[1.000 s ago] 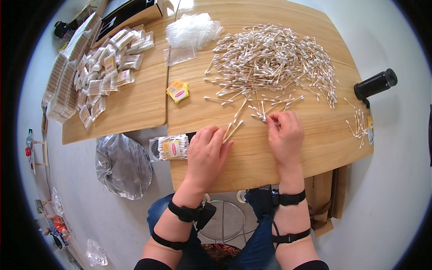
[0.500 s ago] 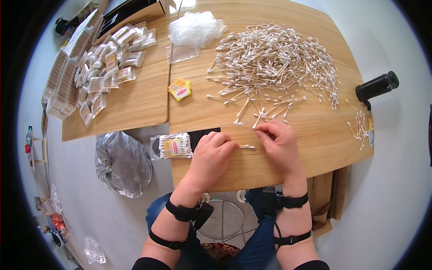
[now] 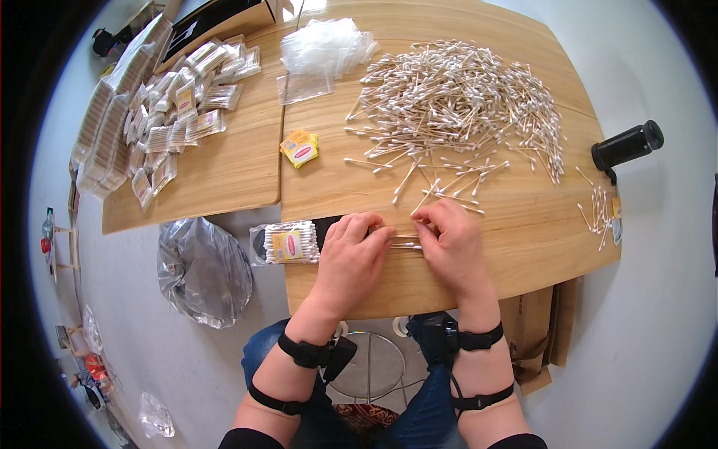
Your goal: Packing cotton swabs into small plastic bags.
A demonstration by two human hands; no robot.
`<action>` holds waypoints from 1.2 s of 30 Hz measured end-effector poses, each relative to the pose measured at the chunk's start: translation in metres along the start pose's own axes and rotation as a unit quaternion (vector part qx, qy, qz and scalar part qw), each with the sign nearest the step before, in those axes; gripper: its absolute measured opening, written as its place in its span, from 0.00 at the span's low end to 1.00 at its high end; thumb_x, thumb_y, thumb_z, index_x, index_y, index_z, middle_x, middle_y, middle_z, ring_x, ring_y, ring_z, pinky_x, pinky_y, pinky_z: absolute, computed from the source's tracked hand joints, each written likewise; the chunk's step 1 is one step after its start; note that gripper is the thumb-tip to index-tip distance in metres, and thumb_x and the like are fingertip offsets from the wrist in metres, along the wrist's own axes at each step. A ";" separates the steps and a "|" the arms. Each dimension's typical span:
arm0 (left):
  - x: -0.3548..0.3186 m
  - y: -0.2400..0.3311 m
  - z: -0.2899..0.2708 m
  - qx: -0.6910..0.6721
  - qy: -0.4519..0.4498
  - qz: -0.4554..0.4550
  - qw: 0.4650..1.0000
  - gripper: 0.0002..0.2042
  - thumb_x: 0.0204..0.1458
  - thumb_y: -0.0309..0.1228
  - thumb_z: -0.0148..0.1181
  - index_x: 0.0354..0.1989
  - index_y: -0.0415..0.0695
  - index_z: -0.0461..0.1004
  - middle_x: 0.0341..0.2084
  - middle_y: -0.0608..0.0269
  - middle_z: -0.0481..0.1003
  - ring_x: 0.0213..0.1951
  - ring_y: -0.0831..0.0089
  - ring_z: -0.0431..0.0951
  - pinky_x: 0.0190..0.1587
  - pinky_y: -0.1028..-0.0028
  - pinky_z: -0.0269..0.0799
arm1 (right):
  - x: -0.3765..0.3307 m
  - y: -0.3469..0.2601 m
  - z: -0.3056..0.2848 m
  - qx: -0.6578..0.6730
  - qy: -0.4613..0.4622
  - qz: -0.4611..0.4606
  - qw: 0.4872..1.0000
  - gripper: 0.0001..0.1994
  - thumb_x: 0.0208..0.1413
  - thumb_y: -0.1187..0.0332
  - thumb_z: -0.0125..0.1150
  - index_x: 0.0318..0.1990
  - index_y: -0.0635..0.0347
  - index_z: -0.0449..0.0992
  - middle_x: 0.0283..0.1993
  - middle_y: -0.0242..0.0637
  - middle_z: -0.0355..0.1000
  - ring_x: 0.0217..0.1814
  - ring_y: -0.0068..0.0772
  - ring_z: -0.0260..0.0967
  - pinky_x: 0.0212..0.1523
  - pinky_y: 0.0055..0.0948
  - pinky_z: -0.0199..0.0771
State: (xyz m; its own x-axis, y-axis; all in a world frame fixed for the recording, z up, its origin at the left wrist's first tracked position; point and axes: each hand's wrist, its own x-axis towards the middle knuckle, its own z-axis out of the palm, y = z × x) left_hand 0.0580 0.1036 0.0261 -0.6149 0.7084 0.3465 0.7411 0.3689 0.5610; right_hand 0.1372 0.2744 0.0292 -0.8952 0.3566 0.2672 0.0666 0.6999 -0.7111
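Observation:
My left hand [image 3: 351, 258] and my right hand [image 3: 451, 243] rest side by side on the near edge of a wooden table [image 3: 516, 224]. Between their fingertips lies a small bunch of cotton swabs [image 3: 406, 240], pinched from both sides. A large loose heap of cotton swabs [image 3: 464, 97] with wooden sticks spreads over the far half of the table. A filled clear packet of swabs with a yellow label [image 3: 288, 243] lies just left of my left hand, at the table's edge.
A stack of clear empty bags [image 3: 325, 49] and small yellow labels [image 3: 301, 147] lie beyond. Several filled packets [image 3: 168, 112] cover the left table. A black cylinder [image 3: 627, 146] stands far right beside a few stray swabs [image 3: 598, 209]. A grey plastic bag [image 3: 203, 269] sits on the floor.
Both hands have drawn back from the loose swabs toward the near edge and come together, now pinching a small bunch of swabs between them.

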 end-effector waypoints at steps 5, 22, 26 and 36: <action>-0.002 -0.003 -0.001 -0.005 -0.011 0.002 1.000 0.07 0.48 0.26 0.66 0.36 0.45 0.79 0.40 0.60 0.75 0.46 0.59 0.75 0.51 0.63 0.69 | 0.006 -0.002 0.001 -0.078 0.053 0.010 0.995 0.07 0.49 0.72 0.67 0.36 0.57 0.77 0.36 0.39 0.71 0.40 0.45 0.70 0.40 0.40 0.71; -0.002 -0.004 -0.001 -0.041 -0.006 -0.002 0.999 0.07 0.46 0.23 0.65 0.34 0.43 0.74 0.40 0.60 0.75 0.45 0.58 0.75 0.49 0.63 0.68 | 0.003 0.007 0.001 -0.069 0.050 -0.040 0.996 0.08 0.47 0.82 0.58 0.35 0.61 0.78 0.32 0.41 0.73 0.39 0.47 0.70 0.40 0.41 0.71; -0.001 -0.002 0.002 -0.049 -0.001 -0.015 0.999 0.09 0.46 0.23 0.65 0.37 0.43 0.75 0.42 0.58 0.75 0.46 0.56 0.75 0.50 0.62 0.68 | 0.002 0.004 -0.005 -0.067 0.032 -0.042 0.996 0.08 0.46 0.81 0.58 0.34 0.61 0.80 0.33 0.41 0.73 0.40 0.46 0.70 0.41 0.40 0.72; -0.001 0.002 0.002 0.004 0.009 -0.010 1.000 0.09 0.51 0.29 0.65 0.39 0.43 0.78 0.50 0.54 0.73 0.51 0.55 0.72 0.54 0.60 0.67 | 0.002 0.011 -0.013 -0.082 0.092 0.031 0.992 0.06 0.47 0.78 0.63 0.34 0.58 0.78 0.34 0.39 0.72 0.41 0.44 0.70 0.43 0.40 0.71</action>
State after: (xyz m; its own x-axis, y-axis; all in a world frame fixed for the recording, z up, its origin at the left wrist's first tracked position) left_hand 0.0606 0.1049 0.0250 -0.6345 0.6901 0.3481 0.7302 0.3875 0.5627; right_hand 0.1424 0.2906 0.0306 -0.7925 0.4981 0.3519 0.2024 0.7591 -0.6187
